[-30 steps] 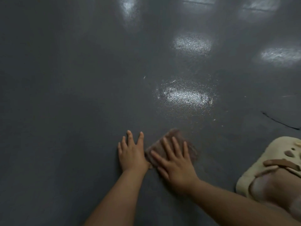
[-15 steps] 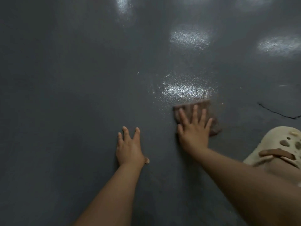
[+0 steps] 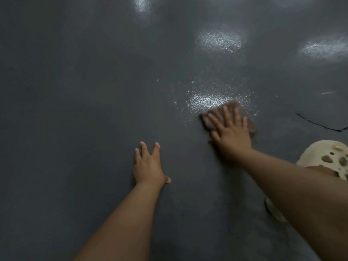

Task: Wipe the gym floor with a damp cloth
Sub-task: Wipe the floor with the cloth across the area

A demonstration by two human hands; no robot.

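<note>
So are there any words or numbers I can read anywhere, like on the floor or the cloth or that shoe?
None: no words, numbers, labels or signs can be read.
Floor: only shiny light patches and a thin dark line, no writing.
Cloth under the right hand: plain brown, no tag showing.
Cream shoe: holes and small charms, no letters visible.

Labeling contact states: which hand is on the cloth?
The right hand, fingers spread flat on the brown cloth by the wet glare. The left hand presses bare floor, apart from the cloth.
</note>
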